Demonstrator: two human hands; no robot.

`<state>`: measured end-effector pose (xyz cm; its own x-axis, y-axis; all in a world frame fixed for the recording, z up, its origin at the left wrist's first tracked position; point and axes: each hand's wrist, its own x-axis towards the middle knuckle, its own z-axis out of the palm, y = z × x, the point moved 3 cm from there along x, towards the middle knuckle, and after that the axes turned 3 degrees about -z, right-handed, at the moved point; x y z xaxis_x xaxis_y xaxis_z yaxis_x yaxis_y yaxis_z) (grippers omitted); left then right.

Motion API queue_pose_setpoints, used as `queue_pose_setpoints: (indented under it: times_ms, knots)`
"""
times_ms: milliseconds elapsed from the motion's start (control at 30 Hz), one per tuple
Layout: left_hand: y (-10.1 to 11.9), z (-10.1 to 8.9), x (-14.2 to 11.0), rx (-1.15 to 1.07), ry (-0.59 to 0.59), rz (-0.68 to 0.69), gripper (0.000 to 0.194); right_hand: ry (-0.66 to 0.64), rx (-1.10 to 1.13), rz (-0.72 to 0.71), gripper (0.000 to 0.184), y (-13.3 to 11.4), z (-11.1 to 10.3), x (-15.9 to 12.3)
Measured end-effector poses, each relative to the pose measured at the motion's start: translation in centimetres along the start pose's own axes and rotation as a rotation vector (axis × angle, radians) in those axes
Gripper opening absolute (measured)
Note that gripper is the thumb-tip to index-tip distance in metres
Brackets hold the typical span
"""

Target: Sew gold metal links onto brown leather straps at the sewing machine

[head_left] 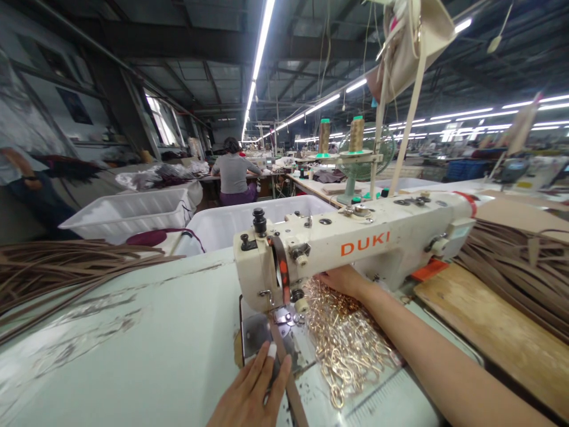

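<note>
A white sewing machine [320, 237] marked DUKI stands across the table. Beneath its presser foot runs a narrow brown strap [294, 394], coming toward me. My left hand [253, 385] lies beside the needle plate with its fingers stretched out, the fingertips at the strap's edge; one finger wears a white wrap. Under the machine's arm reaches my right hand [344, 280], at the far side of a heap of gold-coloured metal snap hooks [344, 344]. Its fingers are mostly hidden behind the machine and hooks, so their grip does not show.
Bundles of brown straps lie at left [66, 267] and right [511, 255]. A wooden board [484, 314] sits right of the machine. White plastic bins [128, 213] stand beyond the table. Thread cones [356, 135] rise behind the machine. A seated person [235, 172] works farther off.
</note>
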<state>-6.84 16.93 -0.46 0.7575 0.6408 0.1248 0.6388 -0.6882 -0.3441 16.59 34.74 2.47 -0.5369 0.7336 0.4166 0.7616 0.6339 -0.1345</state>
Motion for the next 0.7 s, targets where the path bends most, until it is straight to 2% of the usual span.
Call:
queue_pose_setpoints:
  times_ms: [200,400,500,700]
  knots:
    - [0.0,-0.1,-0.2,-0.072,0.025,-0.017,0.049,-0.028,0.009,-0.011,0.039,0.0,0.1,0.1]
    - [0.3,-1.1,0.2,0.049,-0.003,0.047,0.055,-0.034,0.017,-0.002,0.038,0.1,0.1,0.1]
    - [0.2,-1.5,0.2,0.043,0.038,0.035,0.059,-0.035,0.021,0.005,0.037,0.1,0.0,0.1]
    - [0.2,-3.0,0.1,0.002,0.137,0.023,0.055,-0.045,0.030,0.024,0.033,0.3,0.0,0.1]
